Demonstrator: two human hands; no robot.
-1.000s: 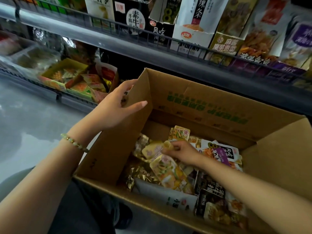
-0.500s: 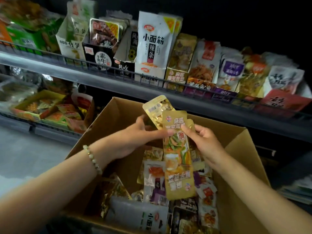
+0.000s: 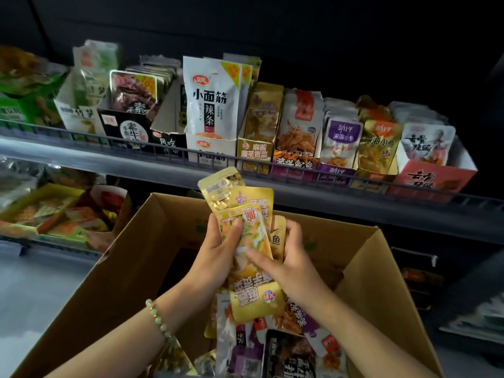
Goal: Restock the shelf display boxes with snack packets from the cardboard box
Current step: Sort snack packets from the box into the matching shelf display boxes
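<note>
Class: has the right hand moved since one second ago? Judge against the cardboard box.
Yes. The right hand has risen from the loose packets inside the cardboard box to near its far rim, gripping gold packets.

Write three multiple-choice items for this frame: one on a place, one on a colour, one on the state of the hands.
1. Where is the bunch of snack packets that is in hand?
A. on the upper shelf
B. above the open cardboard box
C. on the floor

2. What colour are those packets mostly?
A. purple
B. black
C. gold

3. How do the hands stand?
A. the left hand and the right hand both hold the bunch
B. only the left holds it
C. both are empty

Answers:
1 B, the open top of the box lies right under the bunch.
2 C, their foil shows gold.
3 A, fingers of both hands curl round the packets.
</note>
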